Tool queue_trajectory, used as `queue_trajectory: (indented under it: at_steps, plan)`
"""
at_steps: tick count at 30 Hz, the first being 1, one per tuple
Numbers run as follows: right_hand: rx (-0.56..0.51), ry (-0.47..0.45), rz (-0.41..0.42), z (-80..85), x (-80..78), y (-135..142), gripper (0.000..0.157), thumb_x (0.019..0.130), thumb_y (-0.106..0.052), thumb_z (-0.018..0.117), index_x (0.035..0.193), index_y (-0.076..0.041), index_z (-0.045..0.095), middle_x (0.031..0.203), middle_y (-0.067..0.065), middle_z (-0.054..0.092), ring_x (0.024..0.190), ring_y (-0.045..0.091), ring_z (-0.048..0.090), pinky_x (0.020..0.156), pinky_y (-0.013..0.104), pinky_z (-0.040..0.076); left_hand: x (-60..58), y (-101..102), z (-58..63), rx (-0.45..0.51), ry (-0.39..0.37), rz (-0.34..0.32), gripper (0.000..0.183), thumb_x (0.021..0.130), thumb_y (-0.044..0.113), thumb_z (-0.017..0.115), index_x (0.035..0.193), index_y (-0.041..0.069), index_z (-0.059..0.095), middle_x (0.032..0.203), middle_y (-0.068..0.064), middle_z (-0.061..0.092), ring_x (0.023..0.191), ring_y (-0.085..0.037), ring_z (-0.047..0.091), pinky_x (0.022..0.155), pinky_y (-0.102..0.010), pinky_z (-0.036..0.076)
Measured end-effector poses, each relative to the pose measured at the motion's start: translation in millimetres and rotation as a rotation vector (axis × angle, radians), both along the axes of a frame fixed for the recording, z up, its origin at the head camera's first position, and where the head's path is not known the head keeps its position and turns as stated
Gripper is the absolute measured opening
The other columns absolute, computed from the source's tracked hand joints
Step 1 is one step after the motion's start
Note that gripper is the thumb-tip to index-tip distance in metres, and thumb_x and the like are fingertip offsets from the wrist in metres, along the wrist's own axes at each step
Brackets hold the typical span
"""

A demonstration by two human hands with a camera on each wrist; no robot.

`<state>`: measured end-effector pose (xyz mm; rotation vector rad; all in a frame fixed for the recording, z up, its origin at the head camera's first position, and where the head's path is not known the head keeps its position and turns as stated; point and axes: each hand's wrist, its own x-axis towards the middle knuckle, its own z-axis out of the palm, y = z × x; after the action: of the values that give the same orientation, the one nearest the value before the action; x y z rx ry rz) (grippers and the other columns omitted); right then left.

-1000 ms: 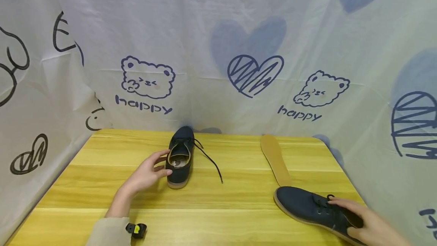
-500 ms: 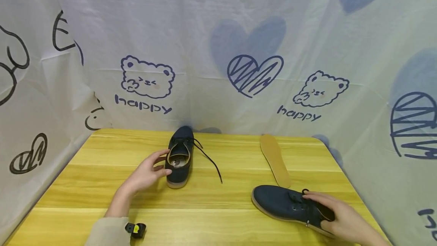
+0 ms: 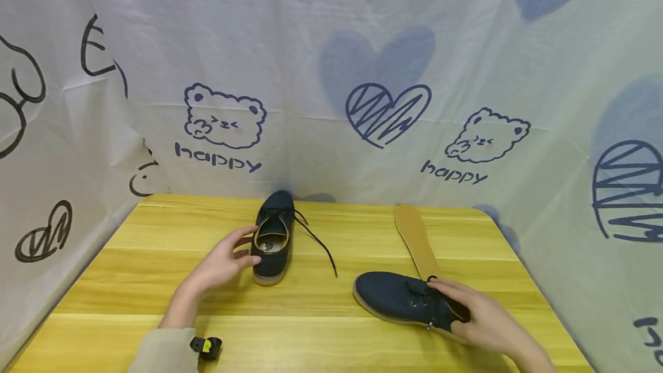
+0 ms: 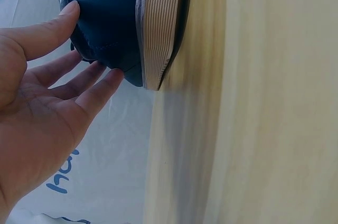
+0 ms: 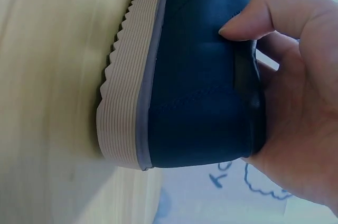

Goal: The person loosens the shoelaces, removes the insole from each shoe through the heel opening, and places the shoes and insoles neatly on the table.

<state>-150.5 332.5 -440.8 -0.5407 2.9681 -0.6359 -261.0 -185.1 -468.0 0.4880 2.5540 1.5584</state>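
Observation:
A dark navy lace-up shoe (image 3: 273, 240) stands on the wooden table at the back left, toe toward the backdrop, one lace trailing right. My left hand (image 3: 225, 255) is at its heel end, fingers spread and relaxed; the thumb tip meets the collar and fingertips touch the side (image 4: 100, 34). My right hand (image 3: 489, 321) grips a matching shoe (image 3: 391, 298) by its collar, its toe pointing left. In the right wrist view the thumb presses the outer side of this shoe (image 5: 200, 92), close over the table, and the other fingers are mostly hidden behind the collar.
A tan insole (image 3: 414, 238) lies on the table (image 3: 290, 332) at the back right, its near end overlapped by the right shoe. A printed cloth backdrop (image 3: 311, 73) stands behind and along both sides. A small black device (image 3: 207, 349) sits at the left sleeve.
My right hand has brought its shoe leftward across the front right of the table, to below the insole. My left hand and the left shoe have stayed put.

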Motion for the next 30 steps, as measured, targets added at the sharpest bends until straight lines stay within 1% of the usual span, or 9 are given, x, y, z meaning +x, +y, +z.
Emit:
queue_trajectory:
  at_steps: [4, 11, 12, 16, 18, 20, 25, 27, 30]
  plan:
    - [-0.023, 0.004, 0.062, -0.4, -7.3, -13.9, 0.078, 0.077, -0.006, 0.072, 0.150, -0.028, 0.057, 0.152, 0.007, 0.055, 0.133, 0.038, 0.057, 0.088, 0.042, 0.054, -0.2, -0.2, -0.1, 0.003, 0.003, -0.002, 0.068, 0.100, 0.003, 0.067, 0.158, -0.004, 0.033, 0.162, -0.032, 0.029, 0.139, -0.058, 0.042, 0.111, -0.057, 0.043]
    - [-0.025, 0.020, 0.149, -2.5, -20.9, -41.5, 0.077, 0.078, -0.004, 0.070, 0.150, -0.028, 0.058, 0.152, 0.003, 0.056, 0.135, 0.034, 0.057, 0.096, 0.048, 0.054, -0.1, -0.8, -1.5, 0.017, 0.014, -0.016, 0.072, 0.099, 0.002, 0.068, 0.159, -0.004, 0.030, 0.163, -0.031, 0.027, 0.142, -0.057, 0.038, 0.114, -0.060, 0.039]
    - [-0.025, 0.018, 0.160, -2.6, -23.0, -44.9, 0.077, 0.078, -0.004, 0.070, 0.150, -0.027, 0.058, 0.152, 0.004, 0.055, 0.134, 0.034, 0.056, 0.094, 0.045, 0.054, 0.1, -0.6, -1.6, 0.016, 0.019, -0.018, 0.072, 0.099, 0.002, 0.068, 0.159, -0.004, 0.029, 0.163, -0.031, 0.027, 0.143, -0.056, 0.037, 0.114, -0.061, 0.038]
    - [-0.037, 0.005, 0.213, -2.4, -31.3, -56.8, 0.078, 0.078, -0.002, 0.071, 0.151, -0.025, 0.056, 0.153, 0.007, 0.054, 0.133, 0.035, 0.057, 0.085, 0.036, 0.051, 0.8, 0.8, 0.0, -0.007, 0.049, -0.026, 0.073, 0.098, 0.004, 0.068, 0.160, -0.003, 0.029, 0.163, -0.031, 0.027, 0.144, -0.055, 0.035, 0.115, -0.063, 0.036]
    - [-0.044, 0.002, 0.242, -2.1, -34.9, -62.6, 0.078, 0.077, -0.001, 0.072, 0.151, -0.023, 0.057, 0.153, 0.009, 0.054, 0.132, 0.035, 0.058, 0.085, 0.035, 0.050, 1.4, 1.9, 1.0, -0.031, 0.063, -0.021, 0.073, 0.097, 0.005, 0.068, 0.160, -0.001, 0.030, 0.163, -0.031, 0.026, 0.145, -0.055, 0.033, 0.116, -0.064, 0.034]
    - [-0.041, 0.013, 0.257, -2.0, -37.0, -67.3, 0.078, 0.077, -0.002, 0.074, 0.150, -0.022, 0.058, 0.152, 0.009, 0.055, 0.133, 0.036, 0.058, 0.091, 0.041, 0.054, 1.6, 4.5, 3.3, -0.062, 0.075, -0.013, 0.075, 0.097, 0.009, 0.070, 0.160, 0.001, 0.030, 0.164, -0.030, 0.025, 0.146, -0.056, 0.030, 0.116, -0.067, 0.032]
    - [-0.027, 0.028, 0.277, -2.2, -42.2, -79.9, 0.075, 0.077, -0.003, 0.074, 0.149, -0.019, 0.059, 0.152, 0.007, 0.055, 0.134, 0.034, 0.057, 0.102, 0.054, 0.052, 4.4, 14.6, 10.2, -0.117, 0.150, 0.041, 0.081, 0.097, 0.024, 0.075, 0.161, 0.006, 0.030, 0.166, -0.026, 0.023, 0.150, -0.053, 0.023, 0.117, -0.072, 0.026]
    - [-0.022, 0.027, 0.291, -2.2, -44.7, -85.5, 0.075, 0.078, -0.002, 0.073, 0.149, -0.018, 0.059, 0.153, 0.007, 0.055, 0.136, 0.034, 0.056, 0.104, 0.055, 0.051, 7.1, 21.5, 13.9, -0.111, 0.199, 0.051, 0.084, 0.095, 0.025, 0.077, 0.161, 0.005, 0.030, 0.166, -0.025, 0.023, 0.152, -0.050, 0.021, 0.117, -0.072, 0.026]
    - [-0.015, 0.014, 0.313, -2.5, -48.2, -94.7, 0.075, 0.079, -0.002, 0.073, 0.151, -0.019, 0.057, 0.154, 0.006, 0.054, 0.138, 0.033, 0.054, 0.105, 0.055, 0.050, 12.1, 33.9, 18.0, -0.091, 0.274, 0.029, 0.086, 0.094, 0.023, 0.079, 0.161, 0.005, 0.030, 0.167, -0.023, 0.024, 0.152, -0.048, 0.021, 0.115, -0.071, 0.028]
